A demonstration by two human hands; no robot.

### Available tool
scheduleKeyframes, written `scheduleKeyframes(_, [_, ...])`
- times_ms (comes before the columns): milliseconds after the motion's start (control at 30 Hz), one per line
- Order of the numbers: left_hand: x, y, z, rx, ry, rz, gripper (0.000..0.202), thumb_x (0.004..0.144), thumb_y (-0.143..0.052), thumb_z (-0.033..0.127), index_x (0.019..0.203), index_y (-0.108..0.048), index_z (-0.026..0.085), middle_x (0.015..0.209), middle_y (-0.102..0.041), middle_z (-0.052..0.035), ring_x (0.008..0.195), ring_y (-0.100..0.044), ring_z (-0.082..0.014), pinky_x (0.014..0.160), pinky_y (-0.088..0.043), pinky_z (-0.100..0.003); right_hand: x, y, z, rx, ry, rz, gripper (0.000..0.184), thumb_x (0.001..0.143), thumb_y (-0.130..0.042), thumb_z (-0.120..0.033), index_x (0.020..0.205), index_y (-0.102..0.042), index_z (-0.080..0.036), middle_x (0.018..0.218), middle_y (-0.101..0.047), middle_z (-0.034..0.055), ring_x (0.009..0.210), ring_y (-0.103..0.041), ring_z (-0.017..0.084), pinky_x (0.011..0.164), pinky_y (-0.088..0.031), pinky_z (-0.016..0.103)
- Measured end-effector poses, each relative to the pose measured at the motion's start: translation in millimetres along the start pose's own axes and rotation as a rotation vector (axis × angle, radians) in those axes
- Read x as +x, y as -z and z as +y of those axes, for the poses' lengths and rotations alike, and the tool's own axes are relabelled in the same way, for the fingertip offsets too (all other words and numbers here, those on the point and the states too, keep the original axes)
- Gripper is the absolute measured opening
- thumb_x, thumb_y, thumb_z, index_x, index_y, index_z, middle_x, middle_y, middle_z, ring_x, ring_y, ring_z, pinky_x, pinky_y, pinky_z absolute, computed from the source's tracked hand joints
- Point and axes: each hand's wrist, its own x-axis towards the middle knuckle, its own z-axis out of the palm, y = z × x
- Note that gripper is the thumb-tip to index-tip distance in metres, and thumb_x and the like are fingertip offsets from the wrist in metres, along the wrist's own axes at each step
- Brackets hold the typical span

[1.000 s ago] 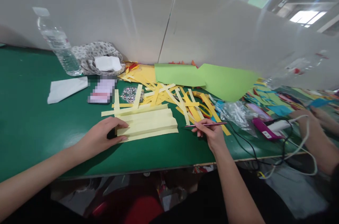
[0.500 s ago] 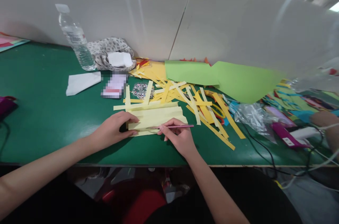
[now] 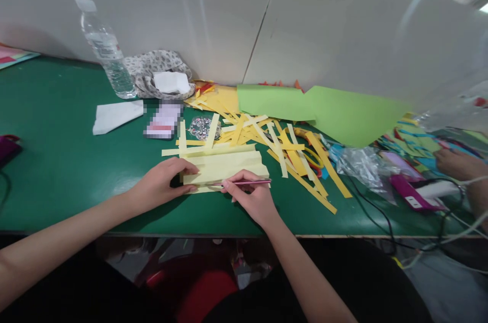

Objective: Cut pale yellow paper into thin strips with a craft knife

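The green table (image 3: 57, 175) ends at a front edge (image 3: 152, 234) near both hands, leaving a narrow band on their near side. Left of the left hand (image 3: 163, 179), the tabletop spreads wide; beyond that hand, room stops at a phone (image 3: 163, 122) and a tissue (image 3: 116, 116). Beyond the right hand (image 3: 254, 197), loose paper strips (image 3: 244, 129) crowd close, with scissors (image 3: 314, 159) among them. Farther right come a plastic bag (image 3: 360, 166) and another person's hand (image 3: 457, 164).

The folded yellow paper (image 3: 229, 163) lies flat between the hands, its far side up against the strips. The left thumb and forefinger stand apart, tips resting on its left end. The right fingers pinch a slim pink stick (image 3: 260, 181), tip pointing left over the paper's near part.
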Motion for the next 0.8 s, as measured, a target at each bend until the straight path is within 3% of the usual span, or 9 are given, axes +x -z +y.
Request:
scheduleKeyframes(433, [0.6,-0.6,-1.0,-0.022,0.015,-0.005,0.031,0.085,-0.057,0.047,0.101,-0.059,0.02,0.097,-0.064,-0.005,0.086,-0.059,-0.0196,0.075,-0.047,-0.03,-0.1,2.5,4.6,0.079,0.003,0.088,0.022,0.073,-0.073,-0.038,0.066,-0.062,-0.02,0.06,-0.07,0.0023,0.044,-0.054,0.011,0.043,-0.047,0.023])
scheduleKeyframes(633, [0.9,0.2,0.5,-0.023,0.027,-0.008,0.029,0.084,-0.059,0.044,0.1,-0.059,0.02,0.097,-0.064,-0.0042,0.087,-0.058,-0.0193,0.076,-0.046,-0.03,-2.4,1.3,1.0,0.04,0.001,-0.002,0.021,0.076,-0.071,-0.039,0.071,-0.062,-0.02,0.069,-0.073,0.0031,0.049,-0.058,0.012,0.047,-0.05,0.024])
scheduleKeyframes(800, [1.3,0.5,0.9,-0.041,0.03,-0.004,0.029,0.084,-0.06,0.044,0.101,-0.059,0.02,0.098,-0.063,-0.0041,0.088,-0.058,-0.019,0.077,-0.046,-0.03,0.1,2.2,3.8,0.032,-0.006,0.019,0.023,0.076,-0.07,-0.038,0.07,-0.059,-0.019,0.066,-0.072,0.0031,0.047,-0.058,0.011,0.047,-0.049,0.023])
